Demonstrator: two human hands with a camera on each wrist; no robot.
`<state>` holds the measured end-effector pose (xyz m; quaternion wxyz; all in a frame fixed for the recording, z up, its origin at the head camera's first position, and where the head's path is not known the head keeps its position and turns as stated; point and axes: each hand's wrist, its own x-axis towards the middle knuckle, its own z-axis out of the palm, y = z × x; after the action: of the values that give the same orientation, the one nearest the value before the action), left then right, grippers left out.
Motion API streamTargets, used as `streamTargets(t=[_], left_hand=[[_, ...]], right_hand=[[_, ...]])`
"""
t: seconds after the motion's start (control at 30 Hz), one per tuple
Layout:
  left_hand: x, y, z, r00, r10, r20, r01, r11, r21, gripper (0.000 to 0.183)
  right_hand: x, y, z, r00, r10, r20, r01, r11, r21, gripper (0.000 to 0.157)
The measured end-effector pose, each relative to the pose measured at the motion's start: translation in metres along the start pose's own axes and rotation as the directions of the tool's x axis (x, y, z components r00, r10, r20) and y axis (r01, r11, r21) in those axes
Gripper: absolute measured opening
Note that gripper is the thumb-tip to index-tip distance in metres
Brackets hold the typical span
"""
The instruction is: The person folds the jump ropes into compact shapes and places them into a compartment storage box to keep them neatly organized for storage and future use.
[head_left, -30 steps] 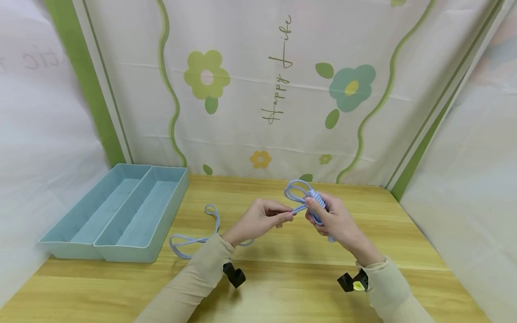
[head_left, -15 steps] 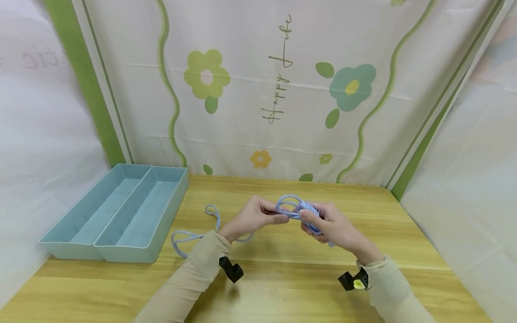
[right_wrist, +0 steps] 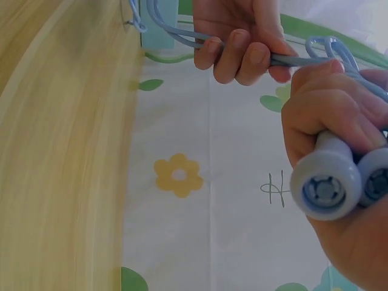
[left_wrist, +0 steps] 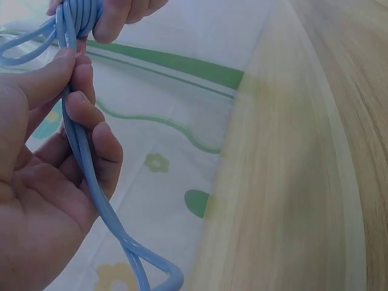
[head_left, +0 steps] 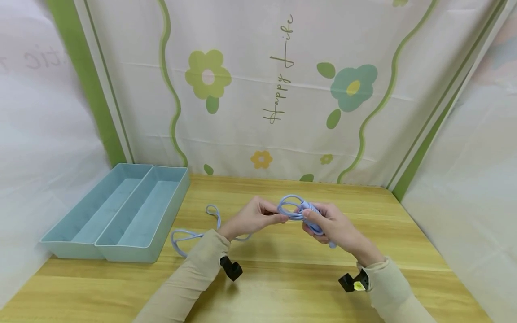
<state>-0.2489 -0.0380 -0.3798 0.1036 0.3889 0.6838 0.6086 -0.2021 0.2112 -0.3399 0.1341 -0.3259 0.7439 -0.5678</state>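
Note:
My right hand (head_left: 337, 226) grips the two light-blue handles (right_wrist: 324, 188) of a jump rope side by side, their round ends showing below the fist in the right wrist view. Blue cord is wound several times around the handles, and cord loops (head_left: 290, 196) stick out past the thumb. Just to the left, my left hand (head_left: 254, 217) pinches the doubled cord (left_wrist: 91, 176) between thumb and fingers, close to the coil. From there the slack cord (head_left: 185, 233) trails behind the left wrist and lies on the table in loose bends.
Two long light-blue bins (head_left: 125, 254) stand joined side by side at the left of the wooden table (head_left: 291, 287). A white flower-print curtain (head_left: 242, 125) closes off the back, with white cloth on both sides. Each sleeve cuff carries a small black camera (head_left: 231, 269).
Both hands and the coil have shifted slightly left and down. The cord loops have swung lower toward the left fingers, and the slack on the table has been drawn a little.

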Motion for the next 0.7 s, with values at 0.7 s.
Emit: streamTargets(t=[0.7], left_hand=[[0.0013, -0.0029, 0.0021, 0.999, 0.003, -0.032, -0.001, 0.998, 0.061, 0.015]], right_hand=[[0.0020, 0.0024, 0.0045, 1.000, 0.008, -0.009, -0.007, 1.000, 0.008, 0.035]])
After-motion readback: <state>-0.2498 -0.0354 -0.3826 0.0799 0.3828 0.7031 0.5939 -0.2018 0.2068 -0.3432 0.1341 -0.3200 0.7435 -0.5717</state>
